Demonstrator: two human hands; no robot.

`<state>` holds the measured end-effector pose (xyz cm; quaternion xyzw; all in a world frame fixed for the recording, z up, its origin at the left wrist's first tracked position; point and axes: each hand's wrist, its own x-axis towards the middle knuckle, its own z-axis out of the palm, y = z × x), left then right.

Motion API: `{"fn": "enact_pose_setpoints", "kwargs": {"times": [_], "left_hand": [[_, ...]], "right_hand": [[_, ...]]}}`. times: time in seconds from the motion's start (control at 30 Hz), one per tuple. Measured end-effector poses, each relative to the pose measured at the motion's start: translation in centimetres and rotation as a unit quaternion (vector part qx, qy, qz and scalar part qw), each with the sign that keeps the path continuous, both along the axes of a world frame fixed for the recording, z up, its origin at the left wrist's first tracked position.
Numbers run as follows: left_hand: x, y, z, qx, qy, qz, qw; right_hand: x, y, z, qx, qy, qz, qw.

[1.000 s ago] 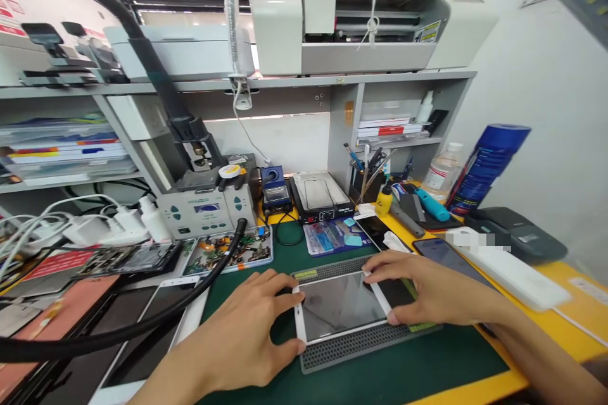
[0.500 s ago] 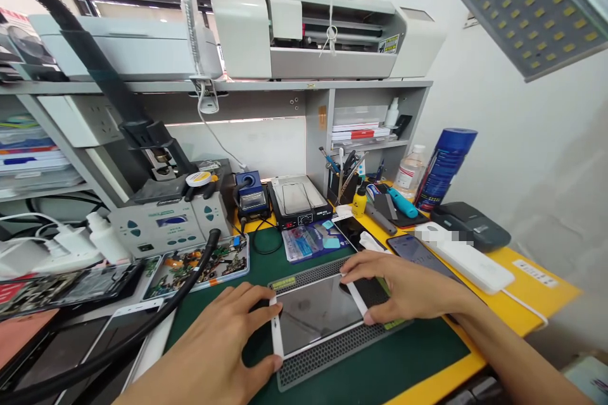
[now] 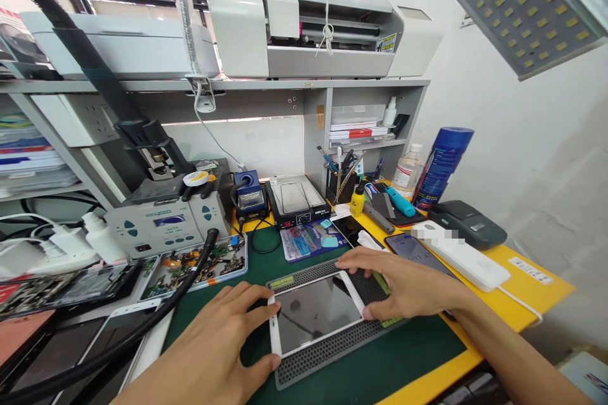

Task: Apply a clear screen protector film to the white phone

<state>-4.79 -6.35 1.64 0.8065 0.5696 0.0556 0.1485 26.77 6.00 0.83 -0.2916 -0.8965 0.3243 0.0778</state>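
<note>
A white-framed smartphone (image 3: 318, 315) with a dark, glossy screen lies flat on a grey honeycomb-patterned pad (image 3: 327, 354). My left hand (image 3: 232, 335) grips its left end, thumb at the near corner and fingers at the far corner. At the other end, my right hand (image 3: 394, 285) has its thumb on the near corner and its fingers along the far corner. Both hands are curled round the phone's ends, leaving the middle of the screen uncovered. Beneath the pad is a green mat (image 3: 427, 354).
A black hose (image 3: 180, 294) arches across the left side, over a tray of circuit parts (image 3: 209, 266) and several phones. Behind stand a hot plate (image 3: 299, 202) and a blue soldering station (image 3: 250, 196). At right lie another phone (image 3: 413, 253) and a white power bank-like block (image 3: 470, 259).
The view has shifted very slightly. Both hands stay on the phone's ends, and the right fingers sit a little farther back along the far edge.
</note>
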Motion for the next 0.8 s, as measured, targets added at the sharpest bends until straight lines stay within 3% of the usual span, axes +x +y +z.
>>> {"fn": "enact_pose_setpoints", "kwargs": {"times": [0.43, 0.8], "left_hand": [[-0.27, -0.03, -0.48, 0.006, 0.002, -0.001, 1.0], [0.09, -0.07, -0.07, -0.002, 0.009, 0.005, 1.0]], "right_hand": [[-0.35, -0.19, 0.38, -0.013, -0.009, -0.013, 1.0], [-0.65, 0.12, -0.49, -0.009, 0.008, -0.068, 0.998]]}}
